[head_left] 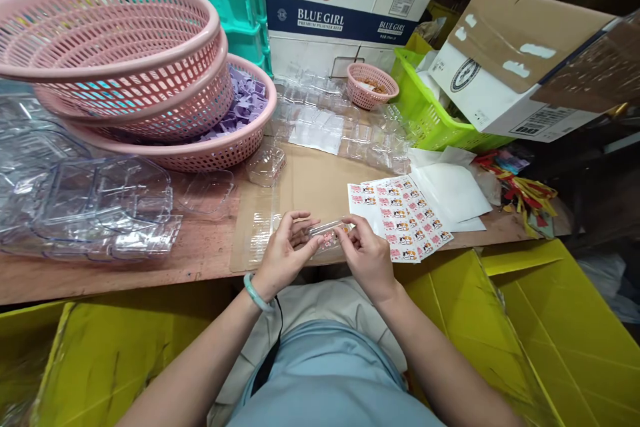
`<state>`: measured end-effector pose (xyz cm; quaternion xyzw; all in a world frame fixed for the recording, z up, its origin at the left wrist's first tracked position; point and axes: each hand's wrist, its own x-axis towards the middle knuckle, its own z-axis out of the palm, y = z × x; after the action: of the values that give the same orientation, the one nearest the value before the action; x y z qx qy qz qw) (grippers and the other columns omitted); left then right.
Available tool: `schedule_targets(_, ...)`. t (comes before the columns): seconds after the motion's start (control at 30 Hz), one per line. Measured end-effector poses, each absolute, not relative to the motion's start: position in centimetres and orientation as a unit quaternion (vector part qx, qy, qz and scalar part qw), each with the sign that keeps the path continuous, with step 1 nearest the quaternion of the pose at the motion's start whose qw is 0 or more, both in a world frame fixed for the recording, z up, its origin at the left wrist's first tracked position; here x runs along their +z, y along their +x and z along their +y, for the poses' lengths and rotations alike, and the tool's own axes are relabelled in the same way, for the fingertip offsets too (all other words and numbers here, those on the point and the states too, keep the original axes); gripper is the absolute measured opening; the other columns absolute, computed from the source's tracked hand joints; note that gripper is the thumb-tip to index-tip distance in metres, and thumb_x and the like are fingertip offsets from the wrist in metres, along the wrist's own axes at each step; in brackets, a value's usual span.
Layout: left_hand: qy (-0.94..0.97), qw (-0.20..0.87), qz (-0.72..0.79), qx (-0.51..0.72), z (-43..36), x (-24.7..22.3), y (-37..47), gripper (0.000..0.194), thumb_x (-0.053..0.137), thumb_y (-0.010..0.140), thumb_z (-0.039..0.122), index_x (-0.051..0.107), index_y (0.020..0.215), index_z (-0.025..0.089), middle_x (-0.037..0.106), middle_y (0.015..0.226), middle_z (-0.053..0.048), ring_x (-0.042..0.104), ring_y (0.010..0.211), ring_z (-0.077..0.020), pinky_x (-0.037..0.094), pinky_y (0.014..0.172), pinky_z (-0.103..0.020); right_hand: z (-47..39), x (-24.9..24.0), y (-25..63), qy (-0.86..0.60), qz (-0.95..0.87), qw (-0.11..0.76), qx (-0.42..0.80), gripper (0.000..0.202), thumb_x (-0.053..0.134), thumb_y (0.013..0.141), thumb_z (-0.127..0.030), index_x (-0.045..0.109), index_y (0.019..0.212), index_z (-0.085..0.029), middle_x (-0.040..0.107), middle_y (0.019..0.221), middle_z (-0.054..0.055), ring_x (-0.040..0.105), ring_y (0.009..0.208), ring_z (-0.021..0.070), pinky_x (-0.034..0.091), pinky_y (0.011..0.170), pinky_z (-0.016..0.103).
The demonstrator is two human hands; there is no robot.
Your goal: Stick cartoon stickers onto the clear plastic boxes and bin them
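The single camera is worn on the person's head, and it looks forward and down. The blue shirt (330, 373) is nearest, at the bottom edge. The left hand (285, 252) and the right hand (369, 257) are near, around the middle. Farther, the view passes over the table (205, 247) to the white box (345, 20) behind.

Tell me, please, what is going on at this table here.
A person's left hand and right hand hold a clear case at the table's near edge. A sticker shows against the case; whether it is stuck down is unclear. Sticker sheets lie to the right, clear shells to the left.
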<state>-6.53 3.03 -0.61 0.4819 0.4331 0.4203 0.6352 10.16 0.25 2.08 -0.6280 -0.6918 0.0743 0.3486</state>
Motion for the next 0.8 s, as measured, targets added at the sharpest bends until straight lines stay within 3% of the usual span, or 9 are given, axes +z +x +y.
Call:
schedule_targets(0.1,0.481,0.635,0.436,0.420,2.8,-0.5,-6.4,0.051,0.073,0.075,0.037,0.044,0.114,0.019,0.062,0.122,-0.016,0.065,0.107,-0.0244,0.050,0.097,-0.045,0.2,2.1,10.0,-0.643,-0.659,0.371,0.118,0.026,0.054,0.091,-0.032,0.058,0.112,-0.017,0.052,0.054,-0.006,0.051,0.048,0.0106,0.043,0.054,0.022)
schedule_targets(0.23,0.495,0.622,0.440,0.418,2.7,-0.6,-6.4,0.051,0.073,0.075,0.038,0.044,0.114,0.021,0.062,0.124,-0.015,0.065,0.109,-0.0251,0.049,0.099,-0.047,0.0,2.0,10.3,-0.642,-0.651,0.382,0.137,0.030,0.053,0.091,-0.032,0.057,0.117,-0.017,0.049,0.054,-0.007,0.047,0.048,0.0103,0.043,0.056,0.022)
schedule_targets(0.4,0.472,0.639,0.429,0.429,2.7,-0.7,-6.5,0.051,0.073,0.075,0.038,0.042,0.113,0.021,0.061,0.125,-0.016,0.064,0.111,-0.0253,0.049,0.099,-0.046,0.5,1.9,13.0,-0.695,-0.583,0.417,0.058,0.030,0.051,0.091,-0.037,0.059,0.114,-0.018,0.047,0.055,-0.006,0.043,0.049,0.0113,0.043,0.059,0.025)
schedule_targets(0.47,0.463,0.646,0.425,0.433,2.6,-0.6,-6.5,0.052,0.073,0.074,0.038,0.042,0.112,0.021,0.061,0.124,-0.016,0.064,0.111,-0.0253,0.049,0.098,-0.046,0.5,1.5,13.2,-0.713,-0.534,0.443,0.100,0.040,0.056,0.088,-0.042,0.054,0.120,-0.019,0.053,0.066,-0.003,0.050,0.057,0.0127,0.046,0.062,0.025)
schedule_targets(0.53,0.465,0.638,0.433,0.435,2.5,-0.6,-6.5,0.052,0.074,0.073,0.038,0.042,0.112,0.021,0.061,0.125,-0.016,0.065,0.109,-0.0251,0.049,0.098,-0.046,0.3,1.0,12.0,-0.707,-0.508,0.450,0.197,0.060,0.063,0.081,-0.048,0.044,0.131,-0.020,0.061,0.090,0.004,0.059,0.076,0.0161,0.050,0.068,0.027)
schedule_targets(0.6,0.469,0.629,0.440,0.437,2.2,-0.5,-6.4,0.052,0.073,0.074,0.037,0.042,0.113,0.021,0.061,0.125,-0.016,0.065,0.109,-0.0246,0.049,0.098,-0.046,0.0,0.2,10.2,-0.700,-0.491,0.440,0.274,0.077,0.070,0.073,-0.051,0.038,0.136,-0.021,0.059,0.116,0.011,0.061,0.098,0.0212,0.053,0.076,0.031)
schedule_targets(0.67,0.471,0.625,0.441,0.439,2.0,-0.5,-6.4,0.050,0.072,0.076,0.036,0.042,0.114,0.021,0.061,0.126,-0.015,0.063,0.112,-0.0244,0.049,0.099,-0.046,-0.2,-0.5,8.7,-0.692,-0.472,0.442,0.323,0.074,0.071,0.071,-0.052,0.044,0.132,-0.020,0.057,0.124,0.014,0.060,0.105,0.0242,0.054,0.079,0.034)
schedule_targets(0.8,0.476,0.624,0.440,0.437,1.9,-0.6,-6.4,0.049,0.072,0.076,0.036,0.042,0.113,0.021,0.060,0.127,-0.016,0.061,0.116,-0.0248,0.048,0.099,-0.046,0.0,-1.0,8.9,-0.645,-0.430,0.498,0.388,0.048,0.061,0.082,-0.051,0.060,0.115,-0.017,0.064,0.117,0.012,0.062,0.103,0.0234,0.055,0.081,0.034)
